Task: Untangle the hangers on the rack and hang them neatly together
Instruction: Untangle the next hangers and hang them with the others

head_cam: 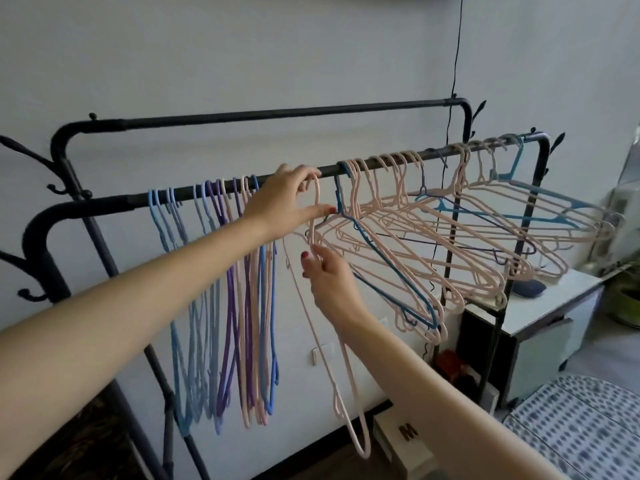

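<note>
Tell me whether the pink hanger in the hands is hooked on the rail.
Hooked: the pink hanger curls over the rail, beneath the left hand.

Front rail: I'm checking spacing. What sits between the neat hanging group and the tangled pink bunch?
In the head view, only the left hand and the pink hanger it holds at the front rail.

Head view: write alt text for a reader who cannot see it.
Two bare hands hold one pink hanger at a black rack's front rail: left hand at its hook, right hand below. Hangers hang straight at left; a tangled pink-and-blue cluster splays right.
</note>
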